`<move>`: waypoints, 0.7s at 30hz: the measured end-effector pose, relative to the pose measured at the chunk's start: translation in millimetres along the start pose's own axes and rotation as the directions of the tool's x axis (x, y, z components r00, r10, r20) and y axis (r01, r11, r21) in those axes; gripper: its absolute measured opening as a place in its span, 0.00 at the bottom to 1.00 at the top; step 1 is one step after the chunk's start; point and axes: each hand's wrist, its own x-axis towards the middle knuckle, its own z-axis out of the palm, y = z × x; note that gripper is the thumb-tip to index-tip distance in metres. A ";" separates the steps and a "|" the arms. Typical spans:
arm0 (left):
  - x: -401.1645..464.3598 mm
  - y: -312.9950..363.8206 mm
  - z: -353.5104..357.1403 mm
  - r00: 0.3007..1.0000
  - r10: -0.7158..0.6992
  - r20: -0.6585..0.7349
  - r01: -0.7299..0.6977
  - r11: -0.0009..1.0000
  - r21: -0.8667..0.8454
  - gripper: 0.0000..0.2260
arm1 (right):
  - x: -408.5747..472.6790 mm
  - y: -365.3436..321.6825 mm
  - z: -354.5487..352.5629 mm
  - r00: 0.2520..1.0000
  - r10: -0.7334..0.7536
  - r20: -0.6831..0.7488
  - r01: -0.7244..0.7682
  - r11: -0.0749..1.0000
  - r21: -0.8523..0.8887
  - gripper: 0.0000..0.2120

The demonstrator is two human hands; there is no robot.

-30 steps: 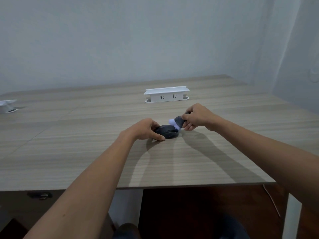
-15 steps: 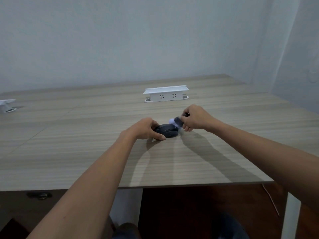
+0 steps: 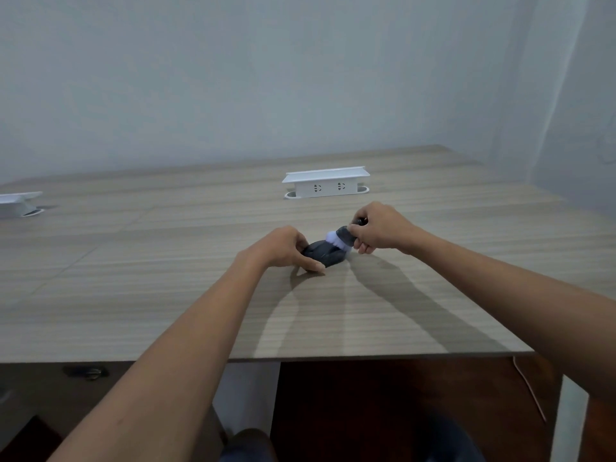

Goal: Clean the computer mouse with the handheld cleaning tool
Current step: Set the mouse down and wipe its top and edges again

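A dark grey computer mouse (image 3: 321,253) lies on the wooden table (image 3: 166,295) near its middle. My left hand (image 3: 283,250) grips the mouse from the left side, thumb flat on the table. My right hand (image 3: 378,228) is closed around the dark handle of a small cleaning brush (image 3: 343,237). The brush's white bristles rest on the right top of the mouse. Most of the brush handle is hidden inside my fist.
A white socket box (image 3: 326,182) stands at the back of the table behind the hands. A second white socket box (image 3: 18,203) sits at the far left edge. The table's front edge runs below my forearms, with dark floor and a table leg (image 3: 568,418) beneath.
My right hand with the brush has shifted slightly back and forth over the right end of the mouse. The left hand and the mouse have stayed put.
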 end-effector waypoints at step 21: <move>3.0 10.4 -6.8 0.998 0.055 0.023 -0.052 0.991 -0.125 0.17 | -19.7 2.8 9.9 0.960 0.130 0.249 -0.212 0.918 0.336 0.10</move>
